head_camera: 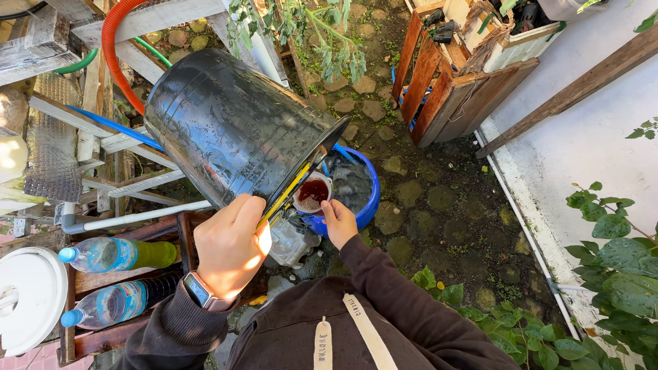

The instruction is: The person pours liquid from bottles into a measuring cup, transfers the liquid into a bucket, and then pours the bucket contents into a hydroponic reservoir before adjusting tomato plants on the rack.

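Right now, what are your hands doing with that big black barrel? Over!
Left hand gripping tilted black barrel at its rim. Right hand holding cup of reddish-brown liquid at the barrel's mouth. Blue bucket below. Nothing blocking.

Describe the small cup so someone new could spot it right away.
Find the big black barrel tilted on its side. Just below its rim, over the blue tub, the right hand holds a small white cup. Unlike anything nearby, it contains dark reddish-brown liquid.

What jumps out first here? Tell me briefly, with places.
The big black barrel fills the upper middle, tilted over, with the left hand gripping its rim. Right below its mouth, the right hand holds a small cup of dark reddish liquid above a blue tub on the stone ground.
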